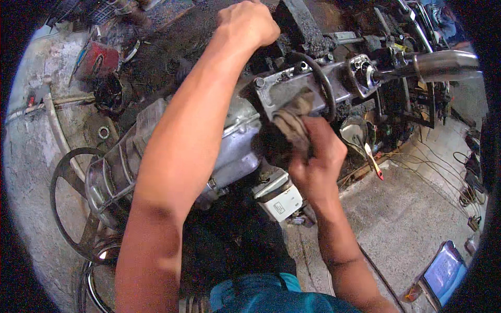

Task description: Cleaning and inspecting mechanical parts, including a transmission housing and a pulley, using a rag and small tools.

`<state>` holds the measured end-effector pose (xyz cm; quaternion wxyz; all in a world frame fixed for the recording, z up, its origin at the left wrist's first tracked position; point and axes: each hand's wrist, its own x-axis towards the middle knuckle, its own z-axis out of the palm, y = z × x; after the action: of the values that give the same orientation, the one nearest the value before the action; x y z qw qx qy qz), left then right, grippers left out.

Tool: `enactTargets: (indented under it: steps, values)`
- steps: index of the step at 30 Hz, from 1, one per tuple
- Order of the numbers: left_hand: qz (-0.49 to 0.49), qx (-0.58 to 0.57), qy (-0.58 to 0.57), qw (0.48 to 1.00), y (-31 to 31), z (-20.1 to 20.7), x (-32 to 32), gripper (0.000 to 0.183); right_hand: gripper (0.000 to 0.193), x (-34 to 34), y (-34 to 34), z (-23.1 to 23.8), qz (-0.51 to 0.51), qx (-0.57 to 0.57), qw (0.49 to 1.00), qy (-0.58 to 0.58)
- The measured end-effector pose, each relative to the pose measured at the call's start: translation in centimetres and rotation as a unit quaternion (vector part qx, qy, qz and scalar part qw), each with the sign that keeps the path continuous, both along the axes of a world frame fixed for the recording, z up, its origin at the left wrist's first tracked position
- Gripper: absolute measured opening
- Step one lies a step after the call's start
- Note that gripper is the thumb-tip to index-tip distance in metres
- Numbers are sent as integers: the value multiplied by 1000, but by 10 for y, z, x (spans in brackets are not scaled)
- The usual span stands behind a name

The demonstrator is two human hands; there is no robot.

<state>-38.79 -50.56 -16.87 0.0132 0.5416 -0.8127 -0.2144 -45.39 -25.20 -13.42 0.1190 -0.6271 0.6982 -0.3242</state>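
Note:
A long metal gearbox (237,156) lies slantwise before me, from lower left to upper right. My right hand (321,156) is closed round a dirty, greyish-brown rag (292,122). That rag is against or just over the gearbox's flat upper face, beside a curved dark hose (321,78). Stretched across the gearbox, my left arm ends at the top of the view. My left hand (248,23) is closed in a fist there, near a dark, grimy bar (302,26); its fingers are turned away, so whatever it grips is hidden.
A shiny shaft (443,67) sticks out at the right end. Below it a brush (373,161) with a red-tipped handle leans in a pan (355,130). A white box (282,201) sits under the gearbox. At left stands a dark steering wheel (55,193). Cables (433,161) trail across the floor.

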Motion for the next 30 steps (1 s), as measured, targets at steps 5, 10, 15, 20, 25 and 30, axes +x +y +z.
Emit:
enactTargets:
  steps: [5, 10, 15, 20, 25, 30]
  values:
    - [-19, 20, -7, 1000, 6, -3, 6, 48, 45, -3, -2, 13, -33, 76, 995, -56]
    - [-23, 27, -14, 999, 4, 1, 0, 45, 45, 25, -18, 12, 42, 47, 998, -13]
    - [-11, 61, 4, 998, 5, -2, 9, 41, 18, 21, -8, 13, -30, 80, 989, -123]
    - [-38, 74, -2, 997, 9, 2, -7, 35, 23, 11, -19, 20, -44, -48, 998, 6]
    - [-46, 94, -10, 994, 2, -2, -1, 37, 39, -1, -14, 9, 74, -7, 997, 2]
    - [-68, 114, -79, 988, 6, -3, -2, 51, 34, -24, -17, 19, 117, 9, 991, 59]
